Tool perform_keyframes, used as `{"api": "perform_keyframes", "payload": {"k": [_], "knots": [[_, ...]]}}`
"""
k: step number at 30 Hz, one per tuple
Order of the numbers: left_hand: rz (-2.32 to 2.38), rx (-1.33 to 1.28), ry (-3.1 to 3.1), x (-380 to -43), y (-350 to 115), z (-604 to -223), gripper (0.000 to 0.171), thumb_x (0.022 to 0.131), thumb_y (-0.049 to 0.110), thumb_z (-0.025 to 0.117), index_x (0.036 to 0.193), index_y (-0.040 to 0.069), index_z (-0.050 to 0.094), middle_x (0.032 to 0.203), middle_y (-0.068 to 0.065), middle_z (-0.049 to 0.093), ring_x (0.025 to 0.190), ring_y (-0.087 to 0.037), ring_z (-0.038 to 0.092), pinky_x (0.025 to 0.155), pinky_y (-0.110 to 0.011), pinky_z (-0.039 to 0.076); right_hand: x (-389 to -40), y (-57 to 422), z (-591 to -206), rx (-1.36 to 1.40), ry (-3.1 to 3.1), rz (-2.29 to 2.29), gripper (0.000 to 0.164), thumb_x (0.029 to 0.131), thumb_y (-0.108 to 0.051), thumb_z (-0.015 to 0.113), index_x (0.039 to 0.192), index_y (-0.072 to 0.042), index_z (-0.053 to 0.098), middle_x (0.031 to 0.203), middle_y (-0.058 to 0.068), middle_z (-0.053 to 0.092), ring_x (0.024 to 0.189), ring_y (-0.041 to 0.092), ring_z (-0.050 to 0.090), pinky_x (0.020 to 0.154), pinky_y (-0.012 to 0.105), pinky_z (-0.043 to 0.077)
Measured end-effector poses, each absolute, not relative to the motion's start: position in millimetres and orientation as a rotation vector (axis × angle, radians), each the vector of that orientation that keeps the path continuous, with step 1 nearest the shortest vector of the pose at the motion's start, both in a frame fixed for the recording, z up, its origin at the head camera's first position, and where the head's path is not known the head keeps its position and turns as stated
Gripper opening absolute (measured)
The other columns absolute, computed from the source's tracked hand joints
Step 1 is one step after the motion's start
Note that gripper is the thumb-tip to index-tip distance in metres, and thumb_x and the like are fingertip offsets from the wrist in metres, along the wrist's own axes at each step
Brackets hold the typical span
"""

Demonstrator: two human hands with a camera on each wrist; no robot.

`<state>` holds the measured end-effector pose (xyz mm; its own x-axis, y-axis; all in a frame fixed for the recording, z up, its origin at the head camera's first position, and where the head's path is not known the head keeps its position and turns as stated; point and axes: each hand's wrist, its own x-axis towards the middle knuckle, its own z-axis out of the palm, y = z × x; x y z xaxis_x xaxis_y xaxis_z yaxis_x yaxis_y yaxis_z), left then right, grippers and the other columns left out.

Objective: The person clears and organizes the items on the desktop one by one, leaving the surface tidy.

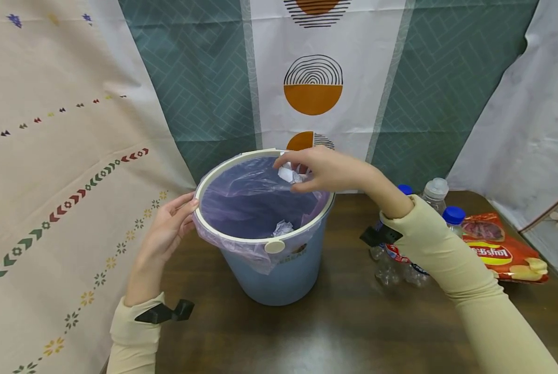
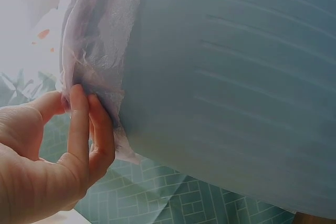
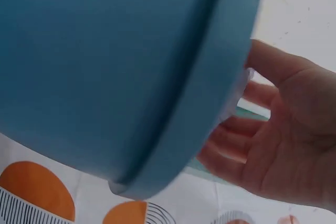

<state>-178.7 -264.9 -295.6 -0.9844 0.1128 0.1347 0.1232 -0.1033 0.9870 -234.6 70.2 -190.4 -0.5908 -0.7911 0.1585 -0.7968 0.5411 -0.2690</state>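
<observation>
A blue trash bin (image 1: 279, 275) with a cream rim (image 1: 213, 174) stands on the table, lined with a thin purplish bag (image 1: 260, 254) folded over its edge. At the left side of the rim, my left hand (image 1: 166, 223) pinches the edge and liner between thumb and fingers. My right hand (image 1: 335, 169) is over the far right part of the opening, holding a crumpled white paper (image 1: 289, 173) with its fingers. Another crumpled paper (image 1: 283, 228) lies inside the bin. In the right wrist view the bin wall hides the fingertips of my right hand (image 3: 283, 124).
Several clear plastic bottles, one with a blue cap (image 1: 453, 214), are at the right, partly behind my right sleeve (image 1: 439, 254). Beside them lies a red chip bag (image 1: 503, 249). The brown table (image 1: 344, 322) meets a patterned curtain (image 1: 204, 78) behind the bin.
</observation>
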Motion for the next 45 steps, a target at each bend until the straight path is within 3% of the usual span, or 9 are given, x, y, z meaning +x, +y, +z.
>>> {"api": "perform_keyframes", "payload": {"k": [9,17,27,37,45], "knots": [[-2.314,-0.292,-2.106,-179.7,-264.1,-296.9,0.054,0.093,0.013,0.051,0.135,-0.011,0.027,0.097,0.002,0.066,0.078,-0.004,0.065,0.068,-0.015,0.055,-231.9,65.4,-198.4,1.482,-2.766,0.385,0.052,0.079,-0.030,0.071,0.127,-0.025,0.049,0.108,-0.003,0.057,0.093,0.013,0.053,0.078,0.027,0.048],[-2.332,-0.291,-2.070,-180.5,-263.8,-295.8,0.053,0.093,0.012,0.050,0.134,-0.011,0.027,0.095,0.002,0.066,0.076,-0.004,0.066,0.065,-0.015,0.054,-230.2,77.1,-192.1,1.442,-2.796,0.407,0.044,0.083,-0.029,0.065,0.125,-0.023,0.052,0.119,-0.007,0.057,0.098,0.013,0.056,0.084,0.030,0.048],[-2.351,-0.298,-2.051,-181.4,-263.8,-296.1,0.055,0.093,0.010,0.050,0.135,-0.014,0.024,0.095,0.001,0.066,0.076,-0.005,0.066,0.064,-0.015,0.055,-230.4,112.6,-187.3,1.323,-2.818,0.469,0.035,0.087,-0.026,0.061,0.121,-0.020,0.056,0.118,-0.004,0.059,0.100,0.018,0.057,0.081,0.031,0.052],[-2.339,-0.269,-2.067,-181.2,-264.7,-297.4,0.058,0.093,0.012,0.050,0.137,-0.014,0.021,0.097,0.002,0.065,0.077,-0.005,0.066,0.066,-0.015,0.055,-225.0,164.3,-190.7,1.157,-2.869,0.443,0.035,0.089,-0.030,0.058,0.123,-0.021,0.054,0.108,-0.003,0.064,0.088,0.011,0.061,0.073,0.028,0.054],[-2.323,-0.297,-2.073,-181.8,-264.0,-298.7,0.048,0.093,0.011,0.050,0.132,-0.010,0.030,0.096,0.002,0.065,0.078,-0.005,0.066,0.067,-0.016,0.055,-214.6,194.7,-200.5,1.032,-2.961,0.469,0.036,0.090,-0.033,0.057,0.124,-0.022,0.053,0.106,-0.006,0.064,0.074,0.006,0.057,0.070,0.025,0.051]]}}
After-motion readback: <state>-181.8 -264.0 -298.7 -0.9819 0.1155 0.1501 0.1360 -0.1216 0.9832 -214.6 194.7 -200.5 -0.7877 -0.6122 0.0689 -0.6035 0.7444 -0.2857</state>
